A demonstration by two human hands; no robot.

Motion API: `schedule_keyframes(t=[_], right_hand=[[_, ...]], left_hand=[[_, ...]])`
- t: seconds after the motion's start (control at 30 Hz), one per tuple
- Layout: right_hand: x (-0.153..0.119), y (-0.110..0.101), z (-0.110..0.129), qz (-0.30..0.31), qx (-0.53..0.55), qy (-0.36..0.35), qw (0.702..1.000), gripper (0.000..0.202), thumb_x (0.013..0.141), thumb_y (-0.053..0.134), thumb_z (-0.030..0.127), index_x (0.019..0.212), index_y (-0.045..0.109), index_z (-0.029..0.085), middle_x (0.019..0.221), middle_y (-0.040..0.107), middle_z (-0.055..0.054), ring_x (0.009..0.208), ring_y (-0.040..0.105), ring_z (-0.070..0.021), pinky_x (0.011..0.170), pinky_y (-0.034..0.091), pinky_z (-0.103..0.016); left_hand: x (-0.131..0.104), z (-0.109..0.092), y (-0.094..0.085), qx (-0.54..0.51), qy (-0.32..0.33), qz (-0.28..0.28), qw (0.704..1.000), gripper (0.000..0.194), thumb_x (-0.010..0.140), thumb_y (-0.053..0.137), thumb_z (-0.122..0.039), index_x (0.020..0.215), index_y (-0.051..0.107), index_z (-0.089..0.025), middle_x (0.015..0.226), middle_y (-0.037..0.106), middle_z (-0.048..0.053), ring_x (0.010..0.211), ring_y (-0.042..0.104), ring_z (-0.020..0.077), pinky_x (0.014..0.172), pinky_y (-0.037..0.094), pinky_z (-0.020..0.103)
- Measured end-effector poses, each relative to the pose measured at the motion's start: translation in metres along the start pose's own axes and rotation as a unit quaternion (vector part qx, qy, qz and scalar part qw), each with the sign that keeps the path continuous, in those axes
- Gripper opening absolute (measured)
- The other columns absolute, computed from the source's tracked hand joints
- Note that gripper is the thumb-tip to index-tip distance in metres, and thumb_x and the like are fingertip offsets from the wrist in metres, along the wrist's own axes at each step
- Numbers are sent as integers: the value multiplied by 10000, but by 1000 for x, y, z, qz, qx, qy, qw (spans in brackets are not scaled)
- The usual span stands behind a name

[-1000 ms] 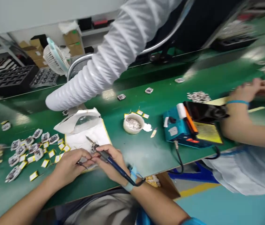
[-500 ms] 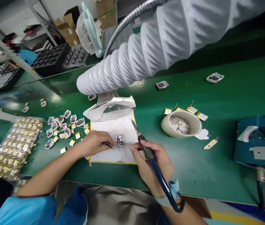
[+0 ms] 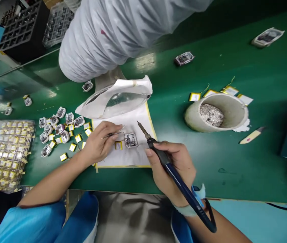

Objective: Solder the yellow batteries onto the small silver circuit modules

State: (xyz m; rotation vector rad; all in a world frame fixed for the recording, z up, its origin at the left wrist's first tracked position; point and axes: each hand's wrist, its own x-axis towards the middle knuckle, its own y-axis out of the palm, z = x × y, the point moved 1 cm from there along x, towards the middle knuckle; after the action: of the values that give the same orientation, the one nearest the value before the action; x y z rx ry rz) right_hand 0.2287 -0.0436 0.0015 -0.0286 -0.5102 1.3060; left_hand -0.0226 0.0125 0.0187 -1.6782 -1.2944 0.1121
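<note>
Tweezers, one pair, gripped by left hand; right hand grasps one soldering iron.

Counter: green. Soldering-iron handle: navy and black. Sheet: white, yellow-edged. Hose, twelve o'clock: pale grey. Pot, three o'clock: off-white.

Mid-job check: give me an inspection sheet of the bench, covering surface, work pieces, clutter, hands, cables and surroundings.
Surface: green bench, with a yellow-edged white sheet.
Work pieces: open case on the sheet; battery just left of it.
Clutter: more cases and batteries left of the sheet; pot of silvery bits to its right.
Hands: left hand holds tweezers; right hand holds a soldering iron, tip apart from the case.
Cables: iron's cord loops near the right wrist.
Surroundings: ribbed hose overhead; black tray at upper left.
</note>
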Motion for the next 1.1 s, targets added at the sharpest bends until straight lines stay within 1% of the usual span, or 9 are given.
schedule_keyframes(t=[0.1, 0.2, 0.27, 0.3, 0.37, 0.6, 0.8, 0.97, 1.1], right_hand=[[-1, 1, 0, 3, 8, 24, 1000, 175, 989, 862, 295, 1002, 688, 275, 960, 824, -10, 899, 852, -205, 776, 685, -298], [-2, 1, -1, 3, 18, 39, 999, 209, 950, 870, 262, 951, 662, 283, 892, 796, 15, 986, 864, -232, 951, 711, -368], [-2, 1, 0, 11, 23, 35, 999, 210, 945, 848, 229, 943, 647, 286, 825, 763, 38, 911, 855, -225, 1087, 694, -459], [-1, 1, 0, 18, 25, 31, 999, 209, 945, 836, 212, 942, 640, 287, 805, 751, 47, 839, 839, -213, 1116, 686, -488], [0, 1, 1, 25, 25, 23, 999, 212, 944, 817, 185, 937, 630, 286, 786, 738, 57, 730, 797, -188, 1124, 685, -510], [1, 1, 2, 25, 24, 25, 999, 215, 936, 811, 188, 917, 621, 286, 749, 721, 74, 639, 742, -157, 1111, 687, -494], [0, 1, 3, 27, 12, 25, 999, 211, 951, 807, 206, 919, 613, 284, 744, 720, 68, 644, 751, -167, 1104, 694, -509], [0, 3, 3, 20, 9, 25, 999, 212, 958, 819, 242, 904, 619, 289, 708, 694, 72, 655, 756, -177, 1096, 700, -512], [0, 4, 2, 22, 11, 23, 999, 213, 953, 819, 235, 908, 617, 285, 719, 701, 76, 652, 745, -162, 1101, 697, -504]], left_hand=[[-6, 3, 10, 8, -24, -1, 1000, 199, 1088, 734, -231, 1284, 765, -231, 1126, 840, 93, 1036, 819, 199, 899, 699, 345], [-10, -1, 13, -42, -41, -48, 997, 183, 1026, 815, -189, 1197, 784, -244, 1098, 872, 64, 1033, 854, 190, 907, 720, 318], [-10, -6, 14, -93, -63, -58, 992, 184, 1023, 815, -177, 1195, 791, -240, 1117, 883, 69, 1049, 867, 186, 911, 732, 302], [-10, -8, 16, -113, -74, -52, 990, 170, 1028, 809, -180, 1189, 796, -233, 1124, 886, 76, 1048, 872, 186, 902, 737, 293], [-9, -11, 19, -133, -88, -36, 987, 143, 1031, 803, -186, 1170, 806, -219, 1121, 891, 90, 1027, 880, 185, 872, 743, 275], [-8, -10, 25, -127, -90, -29, 987, 149, 999, 823, -154, 1135, 812, -214, 1074, 896, 78, 973, 879, 166, 842, 727, 235], [-9, -9, 25, -113, -101, -17, 988, 117, 1004, 823, -191, 1119, 818, -213, 1056, 889, 83, 960, 874, 177, 793, 717, 242], [-11, -8, 26, -113, -99, -17, 989, 111, 1007, 824, -212, 1118, 821, -224, 1054, 892, 79, 958, 873, 183, 830, 720, 272], [-14, -6, 27, -103, -130, -17, 986, 94, 1023, 811, -242, 1111, 827, -215, 1058, 894, 76, 931, 873, 173, 805, 719, 258]])
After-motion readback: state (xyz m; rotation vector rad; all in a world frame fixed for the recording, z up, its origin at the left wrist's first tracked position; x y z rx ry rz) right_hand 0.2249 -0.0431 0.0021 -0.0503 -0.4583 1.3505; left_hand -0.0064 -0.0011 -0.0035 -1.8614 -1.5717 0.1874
